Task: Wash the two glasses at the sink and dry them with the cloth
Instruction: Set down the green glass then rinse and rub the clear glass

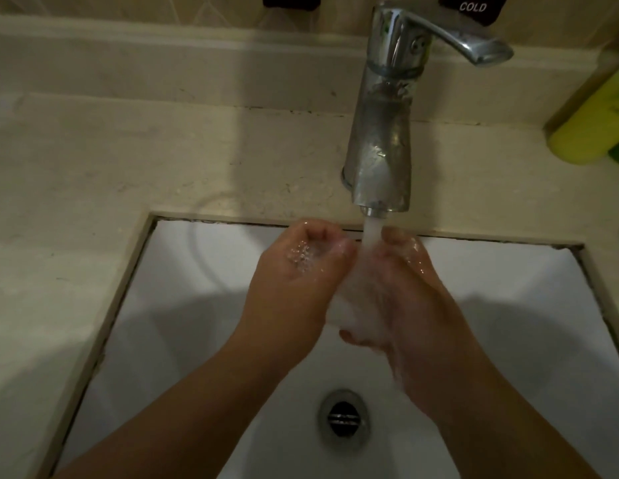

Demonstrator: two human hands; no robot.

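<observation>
Neither glass nor the cloth is in view. Both of my hands are over the white sink basin [529,305], under the chrome tap [382,140]. A white stream of water [372,233] runs from the spout. My left hand [297,271] is cupped palm up just left of the stream, fingers curled, with water pooled in it. My right hand [401,292] has its palm turned to the left, and the water strikes it and foams against it. I see nothing held in either hand.
The tap's lever [474,43] points right, under a dark label reading COLD [473,7]. A round metal drain [343,418] sits at the basin's bottom. A yellow-green bottle [594,122] lies on the beige counter [111,160] at the right edge.
</observation>
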